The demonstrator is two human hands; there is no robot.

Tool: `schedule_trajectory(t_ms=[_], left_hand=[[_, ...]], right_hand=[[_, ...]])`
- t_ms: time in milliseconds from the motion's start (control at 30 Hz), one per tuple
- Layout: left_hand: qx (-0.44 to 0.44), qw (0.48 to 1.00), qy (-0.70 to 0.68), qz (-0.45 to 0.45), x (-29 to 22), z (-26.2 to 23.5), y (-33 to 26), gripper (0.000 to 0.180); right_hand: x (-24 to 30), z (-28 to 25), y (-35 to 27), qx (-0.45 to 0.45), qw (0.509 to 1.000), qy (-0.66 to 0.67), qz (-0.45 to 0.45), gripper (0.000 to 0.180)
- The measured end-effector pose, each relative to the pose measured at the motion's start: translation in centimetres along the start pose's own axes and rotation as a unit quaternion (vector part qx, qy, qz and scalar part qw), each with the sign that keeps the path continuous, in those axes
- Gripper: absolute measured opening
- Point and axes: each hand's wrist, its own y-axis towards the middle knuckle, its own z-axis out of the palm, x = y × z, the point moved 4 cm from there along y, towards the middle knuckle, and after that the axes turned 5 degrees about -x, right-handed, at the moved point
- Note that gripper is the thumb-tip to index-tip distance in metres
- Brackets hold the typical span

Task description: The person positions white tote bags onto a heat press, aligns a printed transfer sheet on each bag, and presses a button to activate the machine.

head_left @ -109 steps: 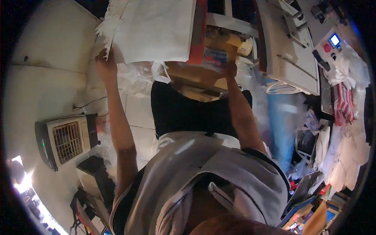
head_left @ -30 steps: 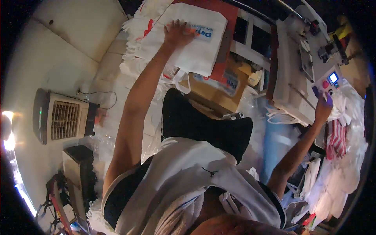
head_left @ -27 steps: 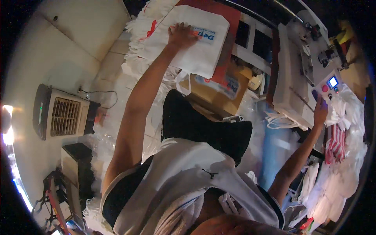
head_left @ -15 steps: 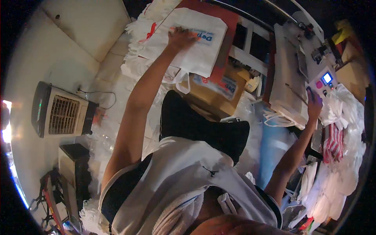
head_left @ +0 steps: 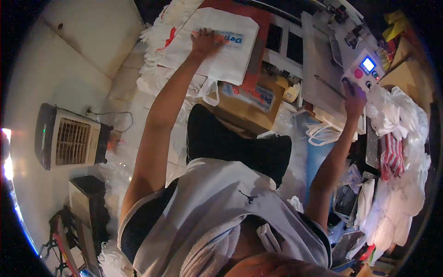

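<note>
My left hand (head_left: pixel 206 44) lies flat with spread fingers on a white bag (head_left: pixel 226 67) that carries blue and orange print. The bag rests on a red board (head_left: pixel 264 34), with its white loop handle (head_left: pixel 212 94) hanging over the near side. At the right, my right hand (head_left: pixel 355 99) reaches to the lower left corner of a pale control box (head_left: pixel 351 64). One finger stretches to a dark part there; the other fingers are hard to make out. The box has a lit screen (head_left: pixel 368 64), a pink button (head_left: pixel 358 73) and a black knob (head_left: pixel 368 85).
A printed cardboard box (head_left: pixel 240 108) stands below the board. White bags (head_left: pixel 150 60) are stacked left of it. White handles (head_left: pixel 320 133) dangle beside a grey flat panel (head_left: pixel 318 69). Plastic-wrapped bundles (head_left: pixel 406 115) line the right; an air cooler (head_left: pixel 71 136) stands left.
The view has shifted, so the control box appears farther left and lower to higher in the picture. Both hands keep their places, on the bag and at the control box.
</note>
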Motion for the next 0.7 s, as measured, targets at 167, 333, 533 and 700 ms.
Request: schedule_trajectory(t_ms=[167,333,533,700], left_hand=[[-0.162,0.983,-0.091,0.014,-2.3,-5.0,-4.6,0.061],[-0.197,0.909,-0.359,-0.078,-12.4,-13.3,-20.3,0.017],[0.134,0.931,-0.332,-0.071,-13.8,4.4,-35.8,0.021],[0.26,0.902,-0.345,-0.011,-11.4,13.8,-38.3,0.029]], right_hand=[[2.3,1.4,-0.2,-0.028,0.998,-0.047,-0.007,0.039],[5.2,0.3,-0.3,-0.065,0.997,-0.043,0.008,0.04],[15.6,1.1,1.3,-0.098,0.993,-0.062,-0.01,0.037],[19.1,2.7,2.2,0.012,0.98,0.197,-0.001,0.037]])
